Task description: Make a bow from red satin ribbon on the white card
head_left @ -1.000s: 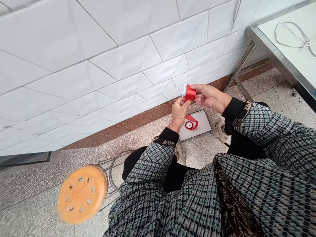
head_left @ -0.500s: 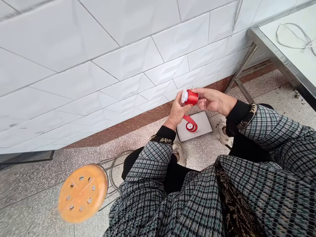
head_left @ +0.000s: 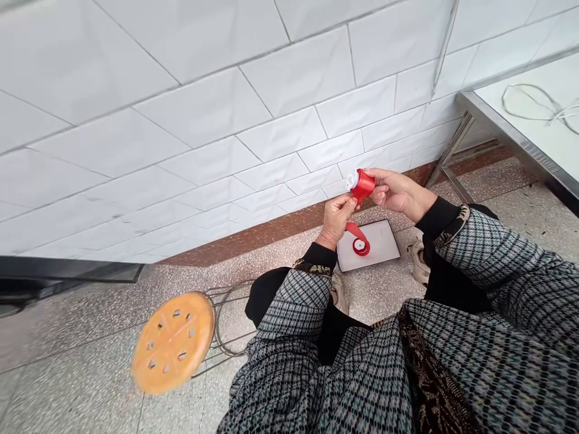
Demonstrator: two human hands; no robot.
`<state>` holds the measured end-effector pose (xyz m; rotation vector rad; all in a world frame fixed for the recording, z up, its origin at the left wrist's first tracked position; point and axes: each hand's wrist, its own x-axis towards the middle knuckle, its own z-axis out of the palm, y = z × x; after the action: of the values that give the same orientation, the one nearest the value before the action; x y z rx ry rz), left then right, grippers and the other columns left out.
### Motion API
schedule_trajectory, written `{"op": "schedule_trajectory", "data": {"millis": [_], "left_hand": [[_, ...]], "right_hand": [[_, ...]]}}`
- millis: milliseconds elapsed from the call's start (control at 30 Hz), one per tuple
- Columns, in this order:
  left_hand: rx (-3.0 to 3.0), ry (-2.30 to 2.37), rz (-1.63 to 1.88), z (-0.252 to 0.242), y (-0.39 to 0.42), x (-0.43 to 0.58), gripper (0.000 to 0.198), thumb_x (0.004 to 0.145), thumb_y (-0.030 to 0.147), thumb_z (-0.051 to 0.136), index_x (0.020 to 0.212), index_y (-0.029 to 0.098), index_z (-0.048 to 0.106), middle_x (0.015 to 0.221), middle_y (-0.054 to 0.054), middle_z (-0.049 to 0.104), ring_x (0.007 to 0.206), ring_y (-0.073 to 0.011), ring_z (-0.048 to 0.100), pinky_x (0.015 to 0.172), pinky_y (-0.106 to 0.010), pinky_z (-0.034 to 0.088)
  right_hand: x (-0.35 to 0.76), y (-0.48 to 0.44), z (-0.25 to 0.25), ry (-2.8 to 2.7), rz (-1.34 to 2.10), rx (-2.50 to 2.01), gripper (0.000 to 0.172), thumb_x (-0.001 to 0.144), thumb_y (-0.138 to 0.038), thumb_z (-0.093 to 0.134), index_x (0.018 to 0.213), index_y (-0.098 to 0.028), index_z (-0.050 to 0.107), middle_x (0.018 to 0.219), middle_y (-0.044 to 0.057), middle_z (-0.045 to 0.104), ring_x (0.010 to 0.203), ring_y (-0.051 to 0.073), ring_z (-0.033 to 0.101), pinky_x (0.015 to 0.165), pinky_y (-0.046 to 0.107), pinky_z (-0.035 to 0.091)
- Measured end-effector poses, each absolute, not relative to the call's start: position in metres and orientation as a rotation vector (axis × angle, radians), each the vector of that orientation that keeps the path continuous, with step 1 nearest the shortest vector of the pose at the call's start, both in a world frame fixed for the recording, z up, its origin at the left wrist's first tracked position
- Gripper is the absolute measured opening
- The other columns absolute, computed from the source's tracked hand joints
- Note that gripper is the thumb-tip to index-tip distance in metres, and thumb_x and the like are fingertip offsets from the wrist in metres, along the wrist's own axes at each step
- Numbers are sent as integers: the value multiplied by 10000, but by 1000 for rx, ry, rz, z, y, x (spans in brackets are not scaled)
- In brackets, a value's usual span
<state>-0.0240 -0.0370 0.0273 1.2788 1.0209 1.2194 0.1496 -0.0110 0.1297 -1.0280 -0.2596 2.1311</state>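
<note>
A spool of red ribbon (head_left: 364, 185) with a white end disc is tilted in front of the wall, and my right hand (head_left: 398, 191) grips it by its far end. My left hand (head_left: 338, 218) pinches the red ribbon just below the spool, thumb and finger pressed together. Beneath that hand a loose length of ribbon (head_left: 355, 231) runs down to a small red ribbon roll (head_left: 367, 246) with a white centre. This roll rests on a flat white box lid or board (head_left: 384, 241) with a dark edge, on the floor between my feet.
An orange round stool (head_left: 174, 343) with wire legs stands at the left. White tiled wall (head_left: 271, 138) rises ahead. A metal-framed table (head_left: 506, 120) with a loose white cable (head_left: 538, 102) is at the right. A dark flat object (head_left: 90, 274) lies by the wall at the left.
My left hand has slid off the spool's white end down to the ribbon under it. The spool remains in my right hand. The whole view has shifted slightly.
</note>
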Motion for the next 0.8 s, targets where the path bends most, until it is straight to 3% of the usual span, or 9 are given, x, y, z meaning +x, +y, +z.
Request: {"op": "schedule_trajectory", "data": {"millis": [133,233,333,433,500,633,800], "left_hand": [[1311,1041,1235,26,-41,-28,579,749,700,758,581,176,580,525,37,454,512,-81,403,519,-245,326],[1286,1085,1299,26,-42,-28,523,712,643,817,648,175,593,597,29,526,572,-91,472,575,-244,393],[1283,1075,1351,29,-40,-33,513,665,559,890,946,193,666,750,17,650,677,-110,576,676,-250,477],[1409,1005,1279,36,-35,-44,773,695,497,900,1354,243,587,1049,-55,742,874,-168,681,803,-302,545],[1556,971,1203,41,-29,-53,852,717,494,887,1453,253,534,1305,-113,697,1107,-237,686,932,-358,555],[1775,921,1089,49,-20,-66,819,710,474,890,1420,246,551,1439,-137,624,1320,-306,603,1108,-450,490],[1742,822,1047,53,-21,-67,748,649,390,924,1273,234,543,1241,-101,682,1123,-245,669,961,-381,545]], "right_hand": [[147,-20,133,-217,2190,-1015,196,1054,-141,509,871,-161,576,548,-64,529,323,-13,267,296,65,256],[144,-23,134,-199,2210,-1027,210,1065,-160,502,872,-150,584,525,-65,506,315,-14,262,293,67,247],[141,-23,134,-178,2237,-1023,200,1064,-168,511,880,-147,588,527,-62,505,320,-12,255,289,67,253],[139,-22,133,-176,2282,-1026,213,1059,-183,525,854,-154,575,516,-64,488,326,-5,260,286,70,270],[139,-22,132,-185,2312,-1029,220,1056,-190,533,841,-157,568,507,-68,476,326,-2,259,281,73,271],[140,-22,129,-187,2361,-1044,210,1047,-194,544,842,-158,572,503,-73,456,323,1,250,277,82,276],[143,-23,124,-208,2433,-965,103,1019,-180,586,919,-167,607,569,-58,502,356,14,266,287,88,285]]}}
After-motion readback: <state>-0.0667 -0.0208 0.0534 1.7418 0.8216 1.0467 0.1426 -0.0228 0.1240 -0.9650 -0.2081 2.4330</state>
